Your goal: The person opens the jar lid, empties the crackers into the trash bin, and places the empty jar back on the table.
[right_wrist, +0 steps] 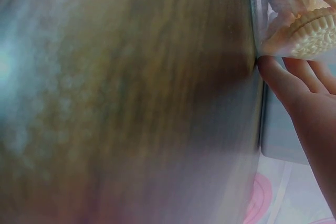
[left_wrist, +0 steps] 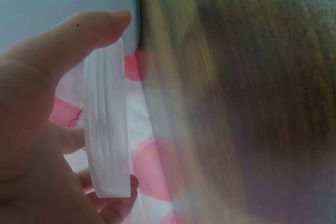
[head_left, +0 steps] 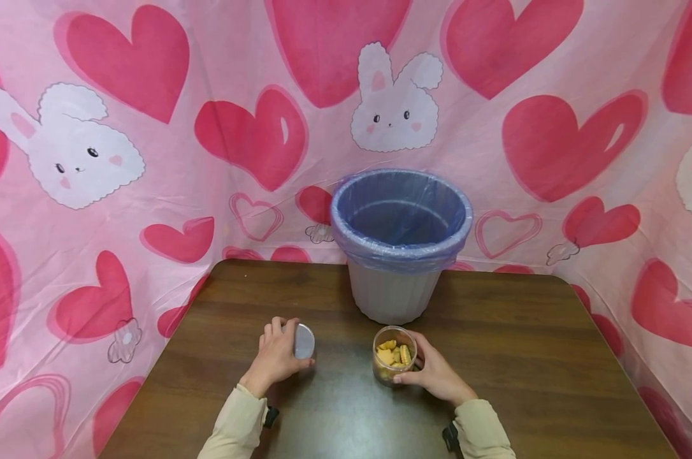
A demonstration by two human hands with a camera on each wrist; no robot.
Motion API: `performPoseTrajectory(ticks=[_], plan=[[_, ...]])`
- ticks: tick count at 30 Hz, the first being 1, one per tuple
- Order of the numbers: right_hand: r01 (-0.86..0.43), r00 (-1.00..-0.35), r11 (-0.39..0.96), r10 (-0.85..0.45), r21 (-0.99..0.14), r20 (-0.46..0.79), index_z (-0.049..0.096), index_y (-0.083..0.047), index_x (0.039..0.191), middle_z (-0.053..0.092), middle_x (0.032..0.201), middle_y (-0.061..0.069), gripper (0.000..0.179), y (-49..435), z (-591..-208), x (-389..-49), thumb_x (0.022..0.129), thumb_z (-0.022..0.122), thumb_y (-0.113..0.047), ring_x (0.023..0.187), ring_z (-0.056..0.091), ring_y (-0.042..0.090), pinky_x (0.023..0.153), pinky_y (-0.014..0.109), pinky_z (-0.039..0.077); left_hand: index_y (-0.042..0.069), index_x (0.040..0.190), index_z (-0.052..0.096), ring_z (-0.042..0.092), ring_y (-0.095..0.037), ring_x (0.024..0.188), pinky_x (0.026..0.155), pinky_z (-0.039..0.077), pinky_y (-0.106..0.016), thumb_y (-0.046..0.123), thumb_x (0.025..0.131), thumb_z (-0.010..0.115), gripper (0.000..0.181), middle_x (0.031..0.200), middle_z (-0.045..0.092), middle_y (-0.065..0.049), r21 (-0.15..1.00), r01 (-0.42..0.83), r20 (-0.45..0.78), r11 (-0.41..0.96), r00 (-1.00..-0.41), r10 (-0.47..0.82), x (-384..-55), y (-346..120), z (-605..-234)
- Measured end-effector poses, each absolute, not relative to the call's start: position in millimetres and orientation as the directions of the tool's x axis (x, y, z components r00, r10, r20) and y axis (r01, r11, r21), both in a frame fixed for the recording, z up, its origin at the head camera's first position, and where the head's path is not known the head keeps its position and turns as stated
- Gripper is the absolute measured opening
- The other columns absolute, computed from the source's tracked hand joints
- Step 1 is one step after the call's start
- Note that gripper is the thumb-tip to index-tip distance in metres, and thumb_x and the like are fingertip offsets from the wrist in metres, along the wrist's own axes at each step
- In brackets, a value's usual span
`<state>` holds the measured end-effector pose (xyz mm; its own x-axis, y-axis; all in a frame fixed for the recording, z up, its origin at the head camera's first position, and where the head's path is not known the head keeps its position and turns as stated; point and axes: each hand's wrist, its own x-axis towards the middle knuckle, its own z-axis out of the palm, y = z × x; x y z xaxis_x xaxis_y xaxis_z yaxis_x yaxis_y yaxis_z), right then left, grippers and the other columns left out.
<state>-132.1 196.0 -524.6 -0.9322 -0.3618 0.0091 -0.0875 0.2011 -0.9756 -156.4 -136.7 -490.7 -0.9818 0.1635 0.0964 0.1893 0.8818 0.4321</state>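
Observation:
A clear round jar (head_left: pixel 383 370) stands on the table right of the middle, its top uncovered, with yellow biscuits (head_left: pixel 393 354) inside. My right hand (head_left: pixel 436 371) holds the jar from its right side, thumb at the front. In the right wrist view, a ridged round biscuit (right_wrist: pixel 315 32) shows through the jar's wall. My left hand (head_left: pixel 278 352) grips a round translucent lid (head_left: pixel 304 342) by its rim, to the left of the jar. The left wrist view shows the lid (left_wrist: pixel 107 124) edge-on between thumb and fingers, apart from the table in that view.
A large pale bin (head_left: pixel 393 293) lined with a blue plastic bag (head_left: pixel 403 252) stands behind the jar at the table's back edge. The brown wooden table (head_left: pixel 524 344) reaches out on both sides. Pink cloth (head_left: pixel 323 153) with hearts and rabbits hangs around it.

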Motion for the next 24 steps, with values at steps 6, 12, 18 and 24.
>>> performPoseTrajectory(ticks=[6,12,18,24], plan=[[-0.092,-0.932,0.198,-0.363,-0.976,0.014,0.031,-0.015,0.135,0.038,0.136,0.012,0.086,196.3,-525.9,-132.4,0.064,0.080,-0.020,0.124,0.040,0.024,0.097,0.028,0.037,0.007,0.125,0.045,0.035,-0.029,0.100,0.073,0.032,-0.039,0.044,0.052,0.082,0.091,0.114,0.039,-0.015,0.435,0.138,0.056,0.890,-0.990,0.126,-155.5,-137.2,-491.4],[-0.092,-0.933,0.198,-0.360,-0.976,0.015,0.034,-0.026,0.131,0.039,0.136,0.012,0.082,196.7,-526.3,-132.4,0.063,0.080,-0.021,0.124,0.041,0.024,0.097,0.028,0.037,0.006,0.126,0.043,0.035,-0.031,0.100,0.073,0.033,-0.040,0.043,0.053,0.082,0.090,0.114,0.038,-0.017,0.431,0.111,0.040,0.895,-0.994,0.104,-154.8,-137.4,-492.9],[-0.088,-0.932,0.196,-0.363,-0.977,0.011,0.031,-0.016,0.134,0.038,0.136,0.012,0.086,196.9,-525.5,-132.4,0.064,0.080,-0.021,0.124,0.040,0.024,0.097,0.028,0.037,0.004,0.127,0.042,0.035,-0.032,0.101,0.075,0.034,-0.042,0.043,0.056,0.081,0.090,0.115,0.038,-0.018,0.432,0.080,0.010,0.898,-0.996,0.084,-155.5,-138.3,-494.5],[-0.087,-0.931,0.194,-0.366,-0.977,0.010,0.030,-0.015,0.135,0.037,0.137,0.013,0.086,196.8,-525.4,-132.4,0.065,0.079,-0.020,0.125,0.039,0.025,0.097,0.028,0.037,0.004,0.126,0.042,0.035,-0.032,0.100,0.075,0.034,-0.042,0.044,0.054,0.081,0.091,0.113,0.038,-0.018,0.433,0.071,-0.001,0.899,-0.997,0.080,-155.9,-138.9,-495.9]])
